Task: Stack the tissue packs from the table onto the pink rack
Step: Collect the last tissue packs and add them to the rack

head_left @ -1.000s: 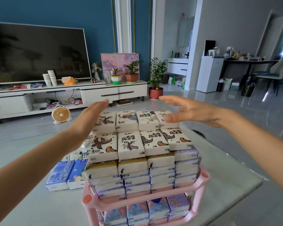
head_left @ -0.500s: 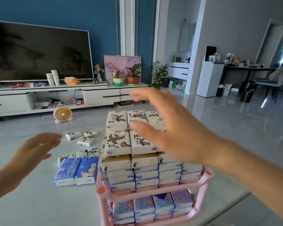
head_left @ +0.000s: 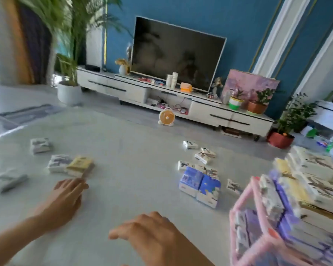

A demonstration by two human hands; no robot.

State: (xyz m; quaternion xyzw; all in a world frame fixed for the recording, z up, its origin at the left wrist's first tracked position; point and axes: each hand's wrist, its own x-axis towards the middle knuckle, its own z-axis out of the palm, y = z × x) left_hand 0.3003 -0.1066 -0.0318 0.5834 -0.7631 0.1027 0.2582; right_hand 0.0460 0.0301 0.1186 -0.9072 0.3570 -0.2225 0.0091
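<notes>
Danger lies mostly at the pink rack [head_left: 242,196], piled above its frame at the right side of the table [head_left: 133,179]: one carelessly added pack could push the top rows off. Both hands are empty. The left hand [head_left: 65,198] reaches with straight fingers near a yellow tissue pack [head_left: 80,165] and the right hand [head_left: 150,235] is relaxed. The loose packs look small, flat and soft, scattered over the table.

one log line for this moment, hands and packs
left hand: open, near yellow pack | right hand: open, empty | pink rack: loaded with packs | blue packs: on table
</notes>
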